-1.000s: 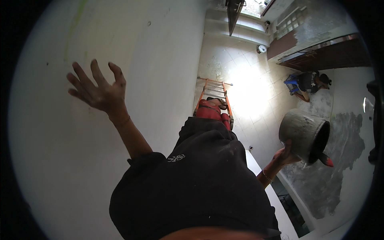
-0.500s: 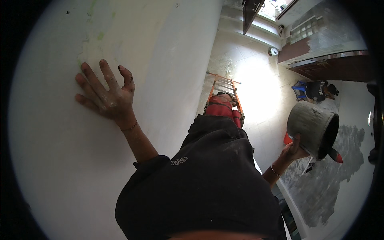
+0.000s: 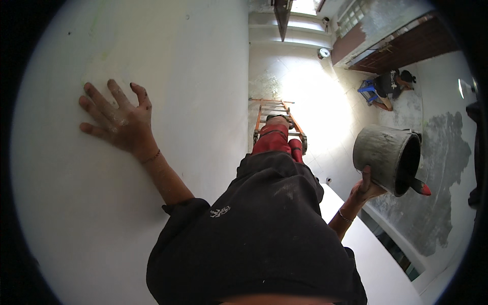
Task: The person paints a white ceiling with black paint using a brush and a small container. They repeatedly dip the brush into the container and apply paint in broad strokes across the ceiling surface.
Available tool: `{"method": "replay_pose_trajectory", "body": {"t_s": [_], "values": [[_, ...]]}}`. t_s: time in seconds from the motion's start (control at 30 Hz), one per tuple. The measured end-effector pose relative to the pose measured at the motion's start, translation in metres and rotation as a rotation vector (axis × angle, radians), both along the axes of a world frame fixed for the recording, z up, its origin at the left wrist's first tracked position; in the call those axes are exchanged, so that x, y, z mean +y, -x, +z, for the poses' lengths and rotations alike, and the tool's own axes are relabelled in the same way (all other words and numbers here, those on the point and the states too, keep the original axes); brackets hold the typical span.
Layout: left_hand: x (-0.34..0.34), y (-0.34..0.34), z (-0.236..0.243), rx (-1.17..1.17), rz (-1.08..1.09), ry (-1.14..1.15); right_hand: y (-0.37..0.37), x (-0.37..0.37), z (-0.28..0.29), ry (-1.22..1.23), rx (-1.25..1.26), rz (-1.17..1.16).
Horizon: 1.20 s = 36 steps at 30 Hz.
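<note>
My left hand (image 3: 121, 122) lies spread on the pale wall (image 3: 198, 117), fingers apart and nothing in it. Dusty whitish smears mark its skin. Out to the right, my right hand (image 3: 367, 189) grips a grey, stained bucket (image 3: 378, 155) from below, thumb up along its side. The bucket is tipped with its mouth facing right. A dark handle with a red tip (image 3: 421, 187) sticks out past the rim; the rest of that tool is hidden inside.
An orange ladder (image 3: 274, 108) stands under my feet on the tiled floor (image 3: 317, 122), which glares brightly. At the far right a person (image 3: 389, 85) sits on a blue stool (image 3: 367, 91) by a wall with a grey patch (image 3: 437, 203). A white container (image 3: 323, 53) stands further back.
The whole view has swung a little, so the ladder and bucket appear further left. My left hand still rests on the wall, and my right still holds the bucket.
</note>
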<state>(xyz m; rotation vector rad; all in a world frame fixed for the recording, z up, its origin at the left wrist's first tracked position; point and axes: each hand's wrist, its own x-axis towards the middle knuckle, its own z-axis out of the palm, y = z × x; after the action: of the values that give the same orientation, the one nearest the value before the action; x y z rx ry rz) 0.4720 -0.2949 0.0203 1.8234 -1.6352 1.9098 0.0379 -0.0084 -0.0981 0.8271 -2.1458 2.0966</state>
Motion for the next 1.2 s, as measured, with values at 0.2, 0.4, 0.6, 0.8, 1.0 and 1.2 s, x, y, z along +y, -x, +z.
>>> {"method": "replay_pose_trajectory", "body": {"t_s": [0.2,0.4,0.6,0.8,1.0,1.2], "values": [[-0.03,0.003,0.0,-0.015,0.021,-0.013,-0.015,0.003,0.004,-0.053,0.033,-0.094],[-0.031,0.003,0.001,-0.02,0.044,-0.057,-0.015,0.008,0.003,-0.105,0.02,-0.094],[-0.03,-0.004,0.001,0.09,-0.174,-0.118,-0.013,0.01,0.003,-0.11,-0.007,-0.074],[-0.027,0.0,0.004,-0.005,0.0,-0.088,-0.007,0.013,-0.002,-0.164,-0.024,-0.046],[-0.024,0.004,0.01,-0.068,0.062,-0.089,0.002,0.01,-0.01,-0.149,0.078,-0.078],[-0.024,0.001,0.009,-0.087,0.061,-0.096,0.018,-0.002,-0.011,-0.214,0.093,-0.057]]}}
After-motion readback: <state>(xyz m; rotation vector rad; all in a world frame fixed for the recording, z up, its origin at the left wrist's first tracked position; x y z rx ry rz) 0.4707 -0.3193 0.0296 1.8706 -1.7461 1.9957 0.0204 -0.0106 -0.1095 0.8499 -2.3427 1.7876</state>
